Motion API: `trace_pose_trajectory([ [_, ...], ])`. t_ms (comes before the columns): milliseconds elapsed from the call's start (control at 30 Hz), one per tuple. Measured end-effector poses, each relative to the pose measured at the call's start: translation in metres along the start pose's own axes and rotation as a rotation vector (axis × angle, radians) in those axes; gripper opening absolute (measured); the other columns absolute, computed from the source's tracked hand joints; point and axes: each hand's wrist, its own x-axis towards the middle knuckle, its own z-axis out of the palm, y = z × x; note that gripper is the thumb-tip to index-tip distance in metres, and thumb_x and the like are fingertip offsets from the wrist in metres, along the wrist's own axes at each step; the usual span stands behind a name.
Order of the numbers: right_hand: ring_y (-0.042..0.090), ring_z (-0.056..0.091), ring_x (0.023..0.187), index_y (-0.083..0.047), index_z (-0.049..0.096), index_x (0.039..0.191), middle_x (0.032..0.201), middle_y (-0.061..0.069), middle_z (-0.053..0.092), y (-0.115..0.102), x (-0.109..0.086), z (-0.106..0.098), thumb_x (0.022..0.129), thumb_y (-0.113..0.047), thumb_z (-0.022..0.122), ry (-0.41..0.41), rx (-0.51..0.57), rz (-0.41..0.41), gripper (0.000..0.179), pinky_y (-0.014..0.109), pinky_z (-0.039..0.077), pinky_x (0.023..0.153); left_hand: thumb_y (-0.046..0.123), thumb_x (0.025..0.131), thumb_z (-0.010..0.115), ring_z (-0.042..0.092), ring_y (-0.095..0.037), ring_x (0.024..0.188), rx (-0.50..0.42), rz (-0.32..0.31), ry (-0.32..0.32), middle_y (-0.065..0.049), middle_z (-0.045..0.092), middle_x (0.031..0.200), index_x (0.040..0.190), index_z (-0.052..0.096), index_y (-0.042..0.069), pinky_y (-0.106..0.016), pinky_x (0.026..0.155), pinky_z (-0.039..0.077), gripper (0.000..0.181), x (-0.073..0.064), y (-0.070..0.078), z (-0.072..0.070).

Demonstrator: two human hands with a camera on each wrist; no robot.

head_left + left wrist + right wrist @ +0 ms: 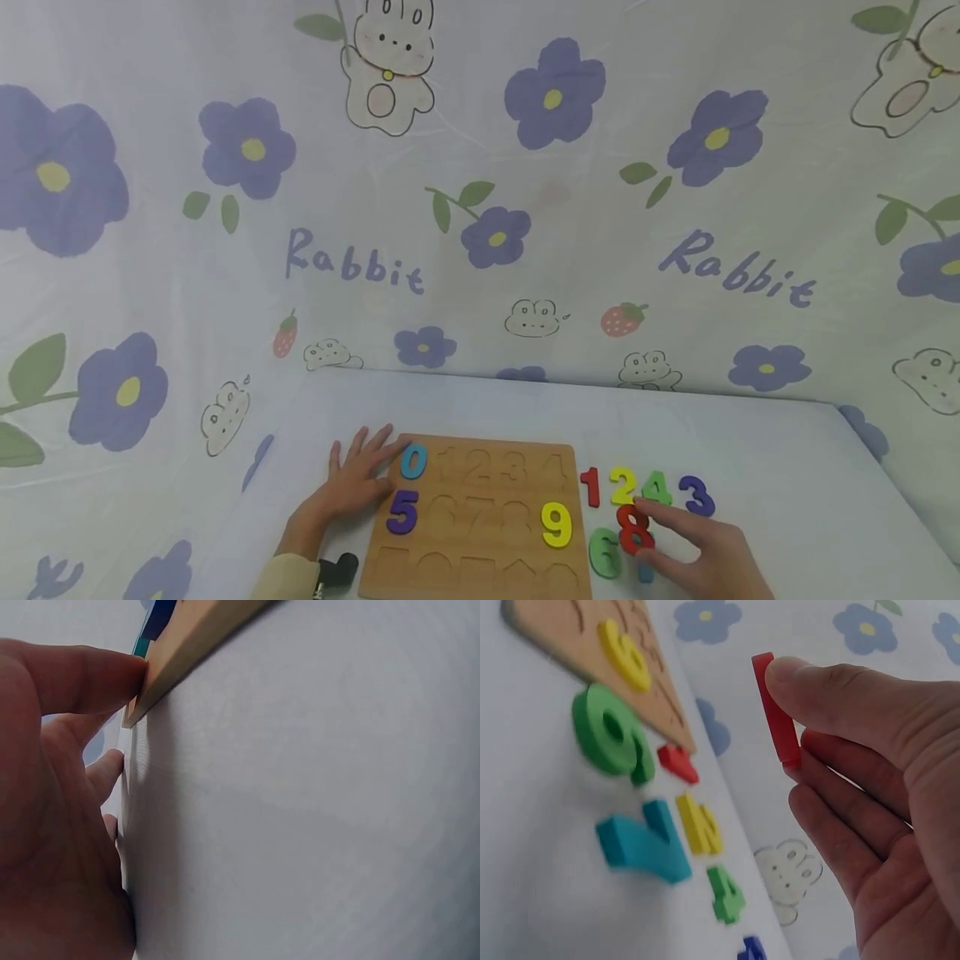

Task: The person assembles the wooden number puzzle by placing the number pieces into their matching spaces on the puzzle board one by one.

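Observation:
A wooden number board [487,547] lies on the white table with a light-blue 0 [422,462], a purple 5 [403,515] and a yellow 9 [557,534] in its recesses. At its left edge rests my left hand [352,487], fingers spread, index finger and thumb touching the board's side. My right hand [708,552] pinches a red number 8 [777,712] between thumb and fingers, held up above the table to the right of the board. Under it, a green 6 [596,552] and a teal 7 [649,847] are partly overlapped in the head view.
Right of the board stand a red 1 [592,487], a yellow 2 [624,486], a green 4 [657,490] and a dark blue 3 [701,498] in a row. A small black object [341,570] sits by the left wrist. Behind the table hangs a flowered curtain [480,333].

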Motion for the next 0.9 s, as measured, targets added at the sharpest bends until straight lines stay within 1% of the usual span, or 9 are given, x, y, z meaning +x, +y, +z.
trace_pose_trajectory([
  [167, 0.031, 0.077, 0.123, -0.017, 0.077, 0.139, 0.13, 0.0, 0.081, -0.023, 0.007, 0.005, 0.087, -0.03, 0.093, 0.059, 0.029, -0.079, 0.056, 0.052, 0.066, 0.098, 0.022, 0.093, 0.067, -0.002, -0.051, 0.17, 0.001, -0.002, 0.004, -0.012, 0.024, 0.183, 0.167, 0.047, 0.029, -0.076, 0.127, -0.022, 0.077, 0.0, 0.0, -0.002],
  [200, 0.03, 0.077, 0.123, -0.018, 0.077, 0.138, 0.131, 0.0, 0.081, -0.028, 0.008, 0.007, 0.086, -0.029, 0.094, 0.076, 0.03, -0.096, 0.056, 0.052, 0.066, 0.098, 0.021, 0.092, 0.067, -0.002, -0.052, 0.169, -0.003, 0.003, 0.006, -0.014, 0.025, 0.182, 0.167, 0.048, 0.029, -0.077, 0.126, -0.022, 0.078, 0.0, 0.0, -0.002],
  [400, 0.026, 0.077, 0.124, -0.019, 0.078, 0.139, 0.133, -0.004, 0.08, -0.048, 0.018, 0.015, 0.085, -0.028, 0.095, 0.132, 0.049, -0.233, 0.057, 0.047, 0.066, 0.098, 0.02, 0.091, 0.066, -0.003, -0.051, 0.169, 0.004, 0.017, 0.01, -0.013, 0.024, 0.183, 0.167, 0.047, 0.031, -0.076, 0.126, -0.023, 0.08, 0.001, -0.001, -0.002],
  [500, 0.026, 0.077, 0.124, -0.022, 0.078, 0.138, 0.132, -0.005, 0.08, -0.057, 0.024, 0.019, 0.087, -0.03, 0.093, 0.124, 0.079, -0.267, 0.054, 0.047, 0.066, 0.099, 0.02, 0.091, 0.067, -0.003, -0.051, 0.169, -0.002, 0.014, 0.014, -0.013, 0.025, 0.183, 0.167, 0.047, 0.032, -0.076, 0.126, -0.023, 0.08, 0.002, -0.002, -0.001],
  [600, 0.026, 0.077, 0.124, -0.023, 0.078, 0.137, 0.13, -0.007, 0.081, -0.064, 0.03, 0.025, 0.088, -0.03, 0.092, 0.103, 0.093, -0.277, 0.051, 0.048, 0.065, 0.101, 0.02, 0.091, 0.067, -0.001, -0.052, 0.169, -0.004, 0.015, 0.023, -0.013, 0.026, 0.182, 0.166, 0.049, 0.031, -0.077, 0.126, -0.021, 0.079, 0.003, -0.004, 0.001],
  [800, 0.021, 0.077, 0.123, -0.026, 0.08, 0.134, 0.131, -0.01, 0.08, -0.072, 0.041, 0.046, 0.087, -0.034, 0.094, 0.04, 0.108, -0.268, 0.05, 0.046, 0.067, 0.098, 0.019, 0.092, 0.066, 0.001, -0.052, 0.169, 0.006, 0.025, 0.033, -0.014, 0.027, 0.182, 0.167, 0.048, 0.03, -0.078, 0.126, -0.02, 0.077, 0.002, -0.006, 0.004],
  [833, 0.021, 0.076, 0.124, -0.026, 0.08, 0.134, 0.132, -0.01, 0.08, -0.073, 0.042, 0.05, 0.087, -0.035, 0.093, 0.024, 0.118, -0.265, 0.049, 0.045, 0.067, 0.098, 0.019, 0.092, 0.066, 0.001, -0.054, 0.168, -0.003, 0.034, 0.035, -0.016, 0.027, 0.181, 0.166, 0.049, 0.03, -0.079, 0.125, -0.02, 0.077, 0.001, -0.005, 0.003],
  [900, 0.022, 0.076, 0.125, -0.024, 0.08, 0.133, 0.132, -0.008, 0.08, -0.073, 0.045, 0.057, 0.088, -0.033, 0.093, -0.002, 0.131, -0.284, 0.048, 0.044, 0.066, 0.1, 0.019, 0.091, 0.066, 0.001, -0.053, 0.169, -0.006, 0.035, 0.034, -0.015, 0.027, 0.182, 0.166, 0.049, 0.03, -0.078, 0.126, -0.021, 0.078, 0.0, -0.003, 0.003],
])
